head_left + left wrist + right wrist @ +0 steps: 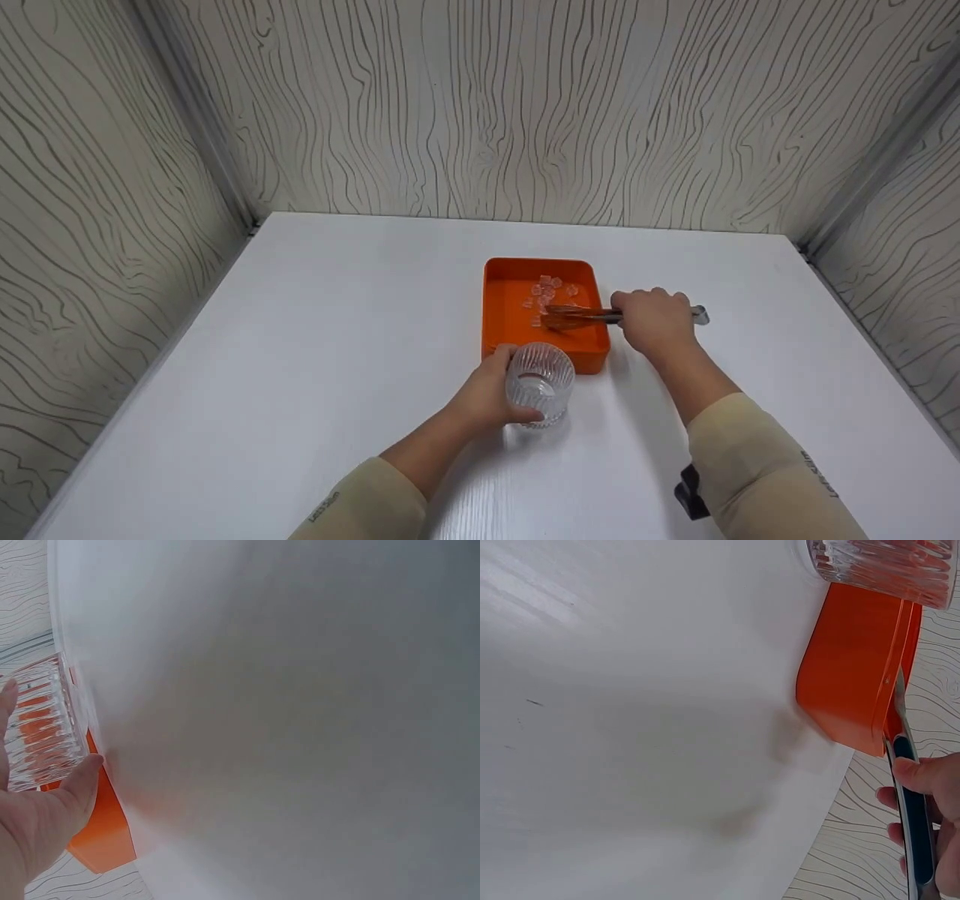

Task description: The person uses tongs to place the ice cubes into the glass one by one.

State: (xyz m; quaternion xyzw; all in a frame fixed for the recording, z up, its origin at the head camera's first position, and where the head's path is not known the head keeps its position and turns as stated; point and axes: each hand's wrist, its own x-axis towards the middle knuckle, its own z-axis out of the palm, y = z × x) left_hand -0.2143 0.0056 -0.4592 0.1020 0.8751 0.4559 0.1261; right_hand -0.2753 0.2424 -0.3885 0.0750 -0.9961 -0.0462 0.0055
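Observation:
A ribbed clear glass (540,384) stands upright at the near edge of the orange tray (589,363), and my left hand (486,394) grips its left side with fingers and thumb. Small clear cubes (546,291) lie in the tray. My right hand (657,321) holds metal tongs (699,314) by their dark-sided handles, right of the tray. The tong tips reach over the tray wall, down among the cubes; whether a cube is between them I cannot tell. In the right wrist view the tongs (915,832) run along my right fingers and thumb (909,773).
A black object (691,493) lies on the white table (337,337) beside my right sleeve, partly hidden by it. Wood-patterned panels (480,112) stand behind the table and on both sides.

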